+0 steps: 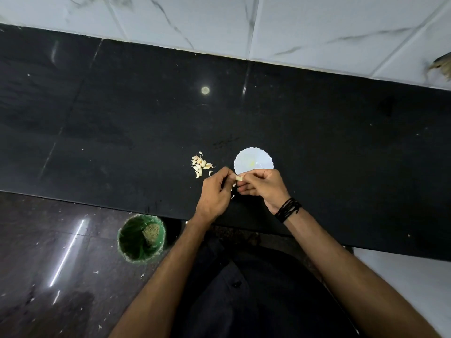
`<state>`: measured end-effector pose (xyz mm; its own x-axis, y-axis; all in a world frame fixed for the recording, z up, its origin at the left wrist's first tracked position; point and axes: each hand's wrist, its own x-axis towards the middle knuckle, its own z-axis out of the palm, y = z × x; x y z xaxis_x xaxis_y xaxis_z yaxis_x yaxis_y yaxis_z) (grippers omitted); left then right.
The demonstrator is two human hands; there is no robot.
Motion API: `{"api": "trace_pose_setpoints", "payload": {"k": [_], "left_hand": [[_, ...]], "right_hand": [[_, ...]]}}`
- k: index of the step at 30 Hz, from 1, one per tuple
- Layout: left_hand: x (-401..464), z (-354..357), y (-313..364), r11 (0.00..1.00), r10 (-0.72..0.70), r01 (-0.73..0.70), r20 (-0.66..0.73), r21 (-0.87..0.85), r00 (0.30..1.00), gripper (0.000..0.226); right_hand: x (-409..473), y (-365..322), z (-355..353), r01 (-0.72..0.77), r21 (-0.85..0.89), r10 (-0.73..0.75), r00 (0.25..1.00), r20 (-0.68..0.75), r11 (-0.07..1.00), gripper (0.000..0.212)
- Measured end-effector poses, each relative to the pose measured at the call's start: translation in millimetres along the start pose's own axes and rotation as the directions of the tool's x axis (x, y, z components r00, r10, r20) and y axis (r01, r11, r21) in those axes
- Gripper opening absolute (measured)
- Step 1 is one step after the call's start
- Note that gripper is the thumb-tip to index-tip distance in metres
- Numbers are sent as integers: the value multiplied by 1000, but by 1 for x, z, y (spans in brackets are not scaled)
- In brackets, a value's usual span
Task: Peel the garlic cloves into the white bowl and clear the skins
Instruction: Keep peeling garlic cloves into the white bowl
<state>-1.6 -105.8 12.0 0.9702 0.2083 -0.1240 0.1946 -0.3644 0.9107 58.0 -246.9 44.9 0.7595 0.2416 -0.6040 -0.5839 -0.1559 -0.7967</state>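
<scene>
- Two bare hands are brought together in the head view over the glossy black stone countertop [317, 142], just short of the round white bowl with a scalloped rim [253, 158], which lies directly beyond the fingertips, probably so a peeled clove can be dropped in with little travel.
- One small pale garlic clove [239, 178] is pinched between both sets of fingertips; it is judged to be mid-peel.
- The left hand [214, 193] is curled, knuckles up, thumb and forefinger closed on the clove's left end.
- The right hand [262, 189] is turned palm inward, wrist cocked, its fingers clenched round the right end.
- A loose heap of unpeeled cream garlic cloves [201, 164] is kept just beyond the left fingertips, within easy reach.
- Some pale skin flakes [233, 191] are seen beneath the fingers.
- A green round waste bin [141, 237] stands on the floor, well below the left wrist, likely for the skins.
</scene>
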Motion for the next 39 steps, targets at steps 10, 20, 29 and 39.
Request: {"api": "trace_pose_setpoints", "payload": {"k": [10, 20, 29, 39], "left_hand": [[0, -5, -5, 983, 97, -105, 64, 150, 993, 20], [5, -7, -3, 960, 120, -158, 172, 230, 978, 25], [1, 2, -5, 984, 121, -125, 39, 126, 992, 22], [-3, 5, 1, 996, 80, -81, -15, -47, 997, 24]], "right_hand": [[-2, 3, 2, 66, -131, -73, 996, -46, 989, 5], [0, 3, 1, 205, -369, -238, 970, -45, 907, 14], [1, 9, 6, 150, -163, -173, 975, -138, 975, 9], [0, 4, 7, 51, 118, -43, 997, -69, 992, 7]]}}
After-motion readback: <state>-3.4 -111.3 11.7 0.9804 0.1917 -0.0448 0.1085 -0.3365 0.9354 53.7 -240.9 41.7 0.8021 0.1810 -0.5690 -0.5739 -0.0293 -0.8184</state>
